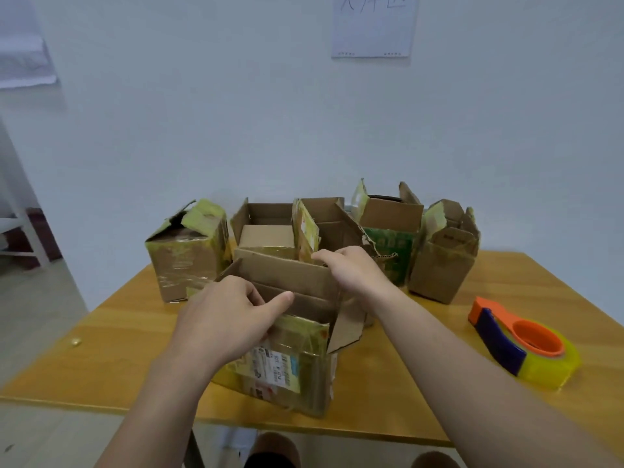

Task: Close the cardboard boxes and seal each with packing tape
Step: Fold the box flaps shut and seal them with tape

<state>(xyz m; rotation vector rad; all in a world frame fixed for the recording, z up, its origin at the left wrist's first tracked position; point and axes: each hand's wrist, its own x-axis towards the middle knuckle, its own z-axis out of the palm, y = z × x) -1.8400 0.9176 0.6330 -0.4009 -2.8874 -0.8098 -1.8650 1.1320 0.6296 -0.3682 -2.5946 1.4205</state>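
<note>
Head view: near box at table front edge, flaps up, old yellowed tape and a label on its front. Left hand curled loosely over near flap, thumb stretched along its top edge, pressing rather than clamping. Right hand laid over far flap, fingers bent on its rim, pulling it inward; grip looks light, more a hooked press than a pinch. One side flap hanging out to the right, torn at its edge.

Behind, a row of more boxes: left box folded shut and crumpled, middle box open, green box open, right box part folded. Tape dispenser on table to the right, well apart from both hands, untouched.

Step in hand, by judgement: folding first box flaps down, sealing not yet begun. Next move likely calls for tucking side flap in, bringing long flaps to meet, holding seam flat with one hand, reaching right for dispenser with the other. Risk: worn flaps springing back.
</note>
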